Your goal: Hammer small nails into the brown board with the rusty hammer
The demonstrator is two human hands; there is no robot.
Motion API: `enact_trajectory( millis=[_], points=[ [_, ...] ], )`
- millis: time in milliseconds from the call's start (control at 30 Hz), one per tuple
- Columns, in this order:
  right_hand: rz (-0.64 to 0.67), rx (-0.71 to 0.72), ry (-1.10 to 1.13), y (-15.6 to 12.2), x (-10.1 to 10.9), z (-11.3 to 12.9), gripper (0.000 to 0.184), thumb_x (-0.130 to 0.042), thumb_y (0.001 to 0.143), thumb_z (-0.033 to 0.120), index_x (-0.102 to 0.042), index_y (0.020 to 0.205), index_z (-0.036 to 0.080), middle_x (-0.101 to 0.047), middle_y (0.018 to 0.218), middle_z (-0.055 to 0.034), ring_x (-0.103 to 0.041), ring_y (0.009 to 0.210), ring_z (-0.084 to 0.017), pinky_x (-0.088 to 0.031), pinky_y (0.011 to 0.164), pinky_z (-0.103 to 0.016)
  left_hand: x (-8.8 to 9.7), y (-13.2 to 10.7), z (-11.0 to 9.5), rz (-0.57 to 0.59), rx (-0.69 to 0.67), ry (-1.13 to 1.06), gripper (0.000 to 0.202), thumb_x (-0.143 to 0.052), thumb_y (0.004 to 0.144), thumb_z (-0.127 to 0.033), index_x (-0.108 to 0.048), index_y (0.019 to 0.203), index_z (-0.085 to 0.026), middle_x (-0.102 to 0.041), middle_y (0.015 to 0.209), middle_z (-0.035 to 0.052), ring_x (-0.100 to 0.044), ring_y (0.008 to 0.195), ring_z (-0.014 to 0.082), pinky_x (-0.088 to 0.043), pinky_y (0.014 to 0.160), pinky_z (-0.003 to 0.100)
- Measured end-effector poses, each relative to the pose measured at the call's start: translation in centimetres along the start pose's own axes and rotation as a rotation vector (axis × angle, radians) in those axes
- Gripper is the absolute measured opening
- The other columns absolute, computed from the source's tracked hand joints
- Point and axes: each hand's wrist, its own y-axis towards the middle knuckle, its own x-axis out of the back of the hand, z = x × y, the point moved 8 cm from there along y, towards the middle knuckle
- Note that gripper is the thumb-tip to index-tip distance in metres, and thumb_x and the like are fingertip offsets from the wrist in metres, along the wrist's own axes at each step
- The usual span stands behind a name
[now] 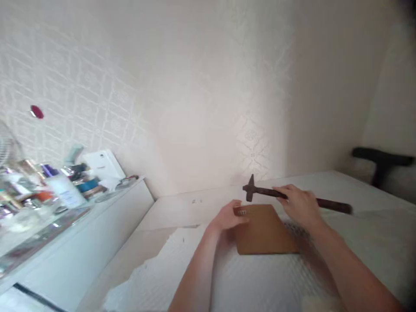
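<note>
My right hand (300,207) is closed around the wooden handle of a hammer (264,191). The hammer's dark head is to the left, above the far edge of a brown flat board (264,232), and the handle's end sticks out on the right. The board looks thin and stiff. My left hand (227,216) grips it at its far left corner, thumb on the top face and fingers round the edge. Small pale marks show on the board between thumb and fingers; they are too blurred to make out.
White bubble-wrap-like sheeting (156,273) lies under my arms on a pale surface. On the left, a white dresser (107,221) carries bottles, a white box (103,164) and other small things. A black T-shaped object (380,158) stands at the right, and a patterned wall (195,108) rises behind.
</note>
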Motion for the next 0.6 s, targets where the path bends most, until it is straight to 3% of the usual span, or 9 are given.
enact_trajectory(
  millis=[133,233,333,467,600],
  points=[
    [0.005,-0.028,-0.043,-0.1,-0.1,-0.1,0.032,-0.047,0.087,0.020,-0.063,0.114,0.025,-0.065,0.110,-0.0030,-0.062,0.090,-0.022,-0.037,0.077,-0.038,0.4,-1.2,-0.4,0.080,0.033,0.213,0.093,-0.070,0.055,-0.061,-0.041,0.135,-0.023,-0.043,0.140,0.0104,-0.033,0.132,0.0350,-0.021,0.110,0.053],
    [0.009,-0.034,-0.065,-0.2,-0.2,0.3,0.031,-0.047,0.087,0.019,-0.065,0.111,0.025,-0.066,0.107,-0.0043,-0.062,0.088,-0.021,-0.035,0.076,-0.037,0.4,-1.7,-0.2,0.070,0.092,0.338,0.092,-0.056,0.059,-0.076,-0.037,0.137,-0.030,-0.030,0.149,0.0066,-0.014,0.139,0.0367,-0.007,0.108,0.064],
    [-0.023,-0.054,-0.074,-0.3,-0.3,0.6,0.031,-0.046,0.087,0.018,-0.066,0.109,0.026,-0.066,0.105,-0.0051,-0.061,0.087,-0.020,-0.034,0.074,-0.036,0.1,-1.7,-0.2,-0.007,0.162,0.440,0.092,-0.042,0.065,-0.081,-0.030,0.141,-0.029,-0.019,0.152,0.0078,-0.007,0.140,0.0340,-0.002,0.107,0.065],
    [-0.074,-0.085,-0.086,-0.4,-0.6,0.8,0.031,-0.047,0.085,0.016,-0.066,0.108,0.026,-0.066,0.101,-0.0054,-0.060,0.085,-0.019,-0.031,0.072,-0.035,-0.4,-1.6,-0.7,-0.135,0.233,0.509,0.093,-0.030,0.068,-0.082,-0.032,0.140,-0.024,-0.020,0.152,0.0106,-0.007,0.141,0.0322,-0.003,0.109,0.061],
    [-0.080,-0.086,-0.088,-0.5,-1.1,0.9,0.032,-0.047,0.084,0.015,-0.067,0.105,0.026,-0.066,0.099,-0.0056,-0.060,0.081,-0.018,-0.029,0.072,-0.035,-0.6,-1.6,-0.9,-0.159,0.265,0.517,0.098,-0.024,0.067,-0.085,-0.031,0.141,-0.021,-0.021,0.152,0.0099,-0.006,0.141,0.0320,-0.006,0.110,0.059]
  ],
)
